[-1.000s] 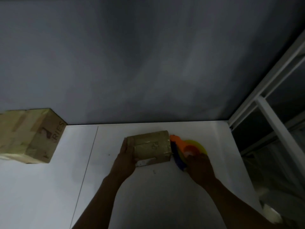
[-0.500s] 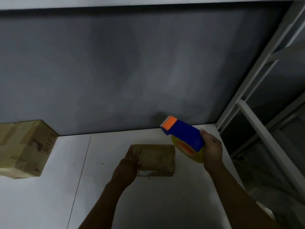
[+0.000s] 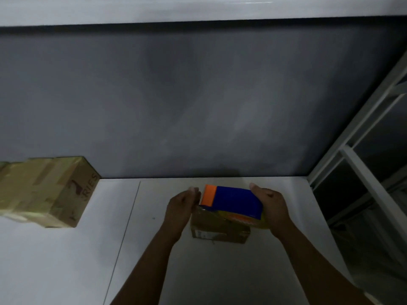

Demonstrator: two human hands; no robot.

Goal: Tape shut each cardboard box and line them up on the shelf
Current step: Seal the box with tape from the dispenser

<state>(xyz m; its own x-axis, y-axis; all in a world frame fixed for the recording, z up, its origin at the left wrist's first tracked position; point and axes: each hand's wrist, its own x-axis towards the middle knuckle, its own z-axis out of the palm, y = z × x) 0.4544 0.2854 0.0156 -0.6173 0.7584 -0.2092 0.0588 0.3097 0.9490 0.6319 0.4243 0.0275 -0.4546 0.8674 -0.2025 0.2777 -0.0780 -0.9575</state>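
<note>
Just now, a small brown cardboard box (image 3: 220,232) is seen lying on the white shelf board (image 3: 66,260), near the back wall and right of the middle, directly beneath both hands. A blue plastic tape dispenser with an orange front end (image 3: 233,201) is held over the box's top by the right hand (image 3: 274,208), whose fingers are wrapped round its rear, the thumb laid on top. A roll of yellowish tape (image 3: 242,220) is carried under the dispenser, close over the box; whether it touches cannot be told. The left hand (image 3: 181,205) is raised beside the orange end with its fingers curved towards it; whether a tape end is pinched cannot be told in the dim light.

The box's long axis is laid left to right, parallel with the back wall, its top turned upward and a labelled side turned towards the person. The dispenser is set along the same line, orange end pointing left.

The box is judged light and fairly stiff, though its walls would probably give under a hard squeeze, and it may slide on the smooth board when tape is dragged across. It is best gripped at its two short ends.

A larger taped cardboard box (image 3: 44,192) is set well apart at the left.
</note>
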